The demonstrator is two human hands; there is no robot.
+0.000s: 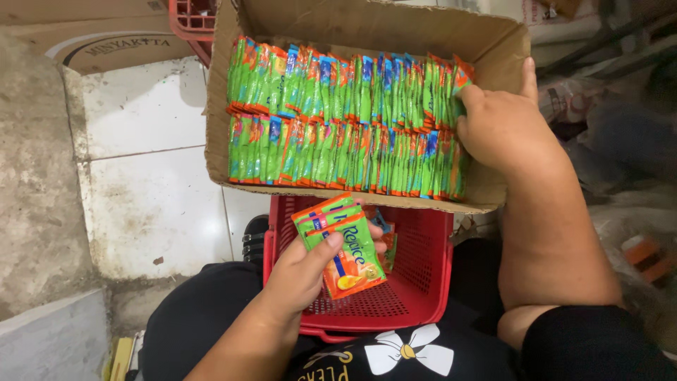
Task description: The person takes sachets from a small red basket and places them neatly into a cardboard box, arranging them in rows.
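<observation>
An open brown cardboard box sits at the far side of the scene, packed with two tight rows of small green and orange foil sachets standing on edge, one row behind the other. The right hand reaches into the right end of the box, its fingers pushed in among the last sachets of the far row and closed on them, while the thumb lies up along the box's right wall. Nearer, just in front of the box's near edge, stands a red plastic basket with mesh walls, resting on the person's lap over black clothing. The left hand hovers above the left part of this basket and grips a small fanned stack of the same green and orange sachets, thumb pressed across the top packet and fingers curled beneath. A few more loose sachets lie inside the basket toward its far wall, partly hidden by the held stack. The two hands are well apart, the right one far and to the right, the left one near and central. To the left lies a pale tiled floor, dirty and scuffed, bordered by a rough grey concrete ledge at the far left.
</observation>
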